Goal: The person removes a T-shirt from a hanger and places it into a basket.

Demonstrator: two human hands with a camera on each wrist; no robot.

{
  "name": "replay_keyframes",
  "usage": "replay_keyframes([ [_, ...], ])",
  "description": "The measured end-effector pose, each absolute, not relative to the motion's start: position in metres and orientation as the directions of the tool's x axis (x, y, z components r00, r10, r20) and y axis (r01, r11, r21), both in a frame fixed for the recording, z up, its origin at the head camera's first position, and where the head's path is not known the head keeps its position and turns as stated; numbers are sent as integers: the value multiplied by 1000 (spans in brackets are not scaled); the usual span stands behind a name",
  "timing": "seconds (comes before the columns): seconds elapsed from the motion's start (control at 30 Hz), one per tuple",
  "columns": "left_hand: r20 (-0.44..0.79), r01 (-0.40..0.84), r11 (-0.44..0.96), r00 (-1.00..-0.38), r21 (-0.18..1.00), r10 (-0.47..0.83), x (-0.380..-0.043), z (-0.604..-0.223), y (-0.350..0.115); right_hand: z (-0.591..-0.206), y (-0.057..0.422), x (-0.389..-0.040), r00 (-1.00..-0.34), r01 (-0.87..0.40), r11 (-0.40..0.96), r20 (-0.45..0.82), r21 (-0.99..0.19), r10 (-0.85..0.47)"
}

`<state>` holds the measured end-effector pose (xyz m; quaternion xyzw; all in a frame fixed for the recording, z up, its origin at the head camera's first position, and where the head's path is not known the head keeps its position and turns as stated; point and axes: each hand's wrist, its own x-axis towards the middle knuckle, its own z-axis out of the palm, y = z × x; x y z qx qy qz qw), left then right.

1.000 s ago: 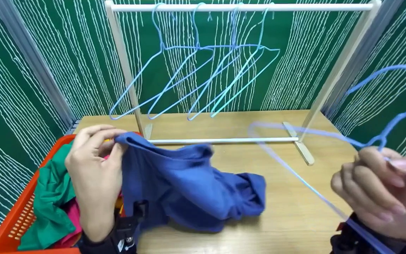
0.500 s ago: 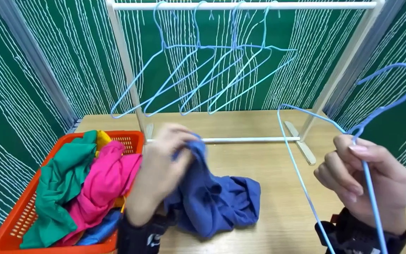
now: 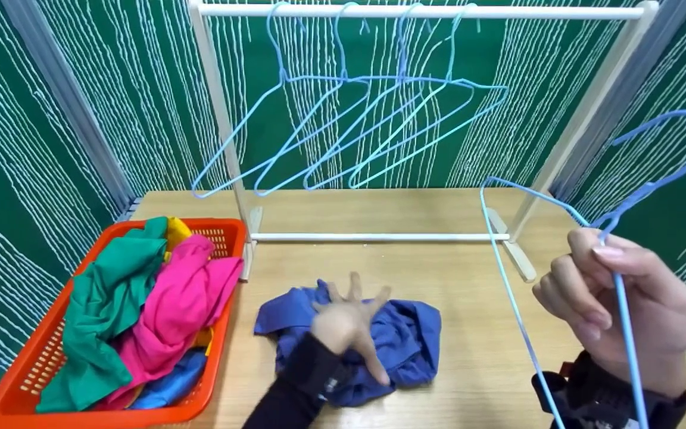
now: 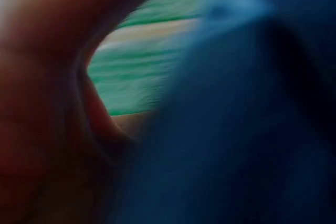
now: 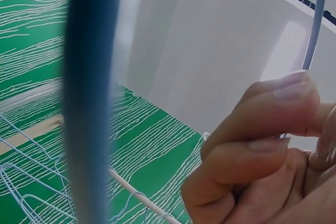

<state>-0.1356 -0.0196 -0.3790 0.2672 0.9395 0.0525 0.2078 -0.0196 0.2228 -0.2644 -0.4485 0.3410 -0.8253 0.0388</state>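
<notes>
A crumpled dark blue garment point(image 3: 411, 333) lies on the table in the head view. My left hand point(image 3: 346, 325) is over it with fingers spread wide, its palm towards the cloth; whether it presses down cannot be told. In the left wrist view the blue cloth point(image 4: 226, 129) fills the right side, blurred and close to the hand. At the right, my right hand point(image 3: 623, 292) pinches a light blue clothes hanger point(image 3: 510, 286) just below its hook, holding it raised off the table. The right wrist view has the curled fingers point(image 5: 247, 166) and a hanger wire point(image 5: 92, 103) close up.
An orange basket point(image 3: 218, 351) at the left holds green point(image 3: 111, 298), pink point(image 3: 182, 298), yellow and blue cloths. Behind stands a white rack point(image 3: 593, 101), with several empty blue hangers point(image 3: 295, 128) on its top bar point(image 3: 527, 12). Green walls with white lines enclose the table.
My left hand has carried the blue garment right from beside the basket, let it go onto the table and spread its fingers. The right hand moved slightly left with the hanger, then held still.
</notes>
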Motion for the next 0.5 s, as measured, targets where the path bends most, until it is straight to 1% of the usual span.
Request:
replay_keyframes([
  [0.13,-392,497,867,-792,32,468,-126,-400,4,-266,222,-21,-589,-246,-761,716,-601,-375],
  [0.2,-386,495,869,-805,-16,451,-126,-404,9,-266,222,-21,-588,-251,-759,717,-601,-374],
  [0.23,-388,490,872,-807,-16,446,-127,-405,11,-266,222,-21,-587,-254,-758,719,-601,-374],
  [0.37,-350,530,845,-780,69,518,-135,-407,7,-267,224,-20,-591,-266,-751,718,-605,-369],
  [0.43,-310,584,800,-741,139,595,-141,-404,1,-267,225,-20,-596,-276,-742,715,-610,-366],
  [0.5,-240,636,737,-697,227,675,-148,-395,-10,-268,227,-19,-597,-284,-738,715,-612,-364],
])
